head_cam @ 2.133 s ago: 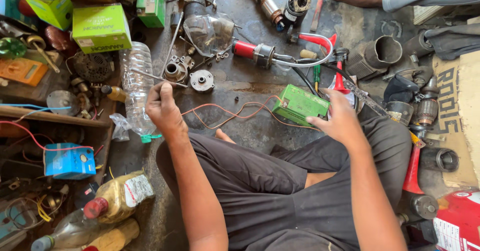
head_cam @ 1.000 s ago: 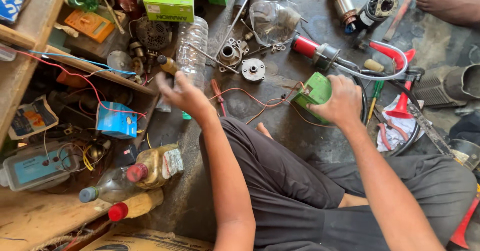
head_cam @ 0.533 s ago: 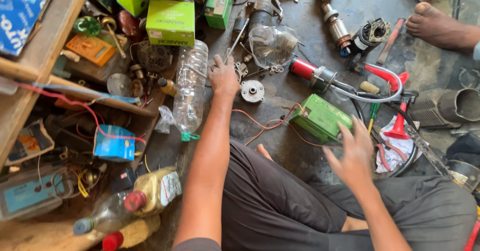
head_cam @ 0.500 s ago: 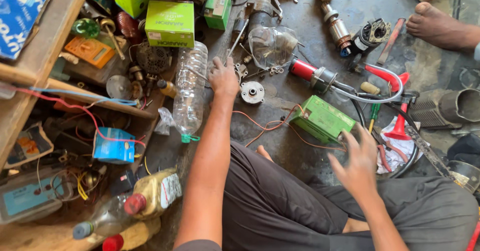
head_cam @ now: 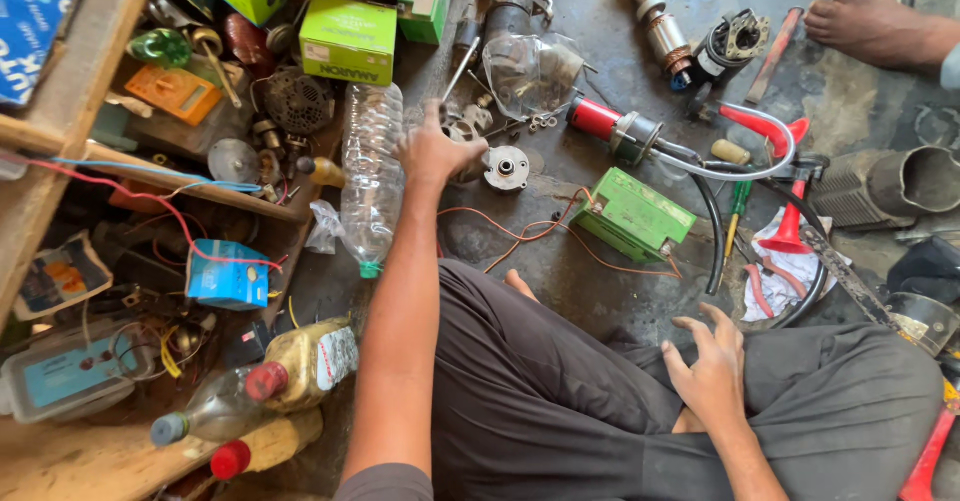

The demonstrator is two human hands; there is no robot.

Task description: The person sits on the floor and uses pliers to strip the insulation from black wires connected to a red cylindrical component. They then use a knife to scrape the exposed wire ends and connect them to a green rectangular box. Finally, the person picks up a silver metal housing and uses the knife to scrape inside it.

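Far left: wooden shelf edge [head_cam: 110, 156] crossed by a red wire, small blue box [head_cam: 228, 273] just below it. Lower left: clear bottle with a grey cap [head_cam: 205, 419] and yellow oil jug [head_cam: 312, 361], lying side by side on the floor. Above: green carton [head_cam: 349, 39] among loose metal parts. Beside it, empty clear plastic bottle [head_cam: 371, 176], laid lengthwise on the dark floor [head_cam: 600, 301], green cap toward the knees.

Left hand [head_cam: 432, 151] stretched forward just right of that bottle, fingers spread loosely, thumb up, reaching over a cluster of small metal fittings [head_cam: 470, 121]; actual grip on any of them impossible to tell. Round silver housing [head_cam: 506, 169] lay just beside the hand, apart from it. Clear plastic cover [head_cam: 530, 71] further up.

Toward the middle: green battery [head_cam: 634, 216] on the floor, released, orange wires [head_cam: 520, 241] trailing from it leftward. Red-bodied motor [head_cam: 612, 129] above it.

Right hand [head_cam: 708, 371] rested on the grey-trousered thigh, fingers open and slightly curled, holding nothing, well apart from the battery. Farther right: red-handled tool [head_cam: 770, 133], white rag [head_cam: 785, 271], another person's bare foot [head_cam: 872, 23] at top right.
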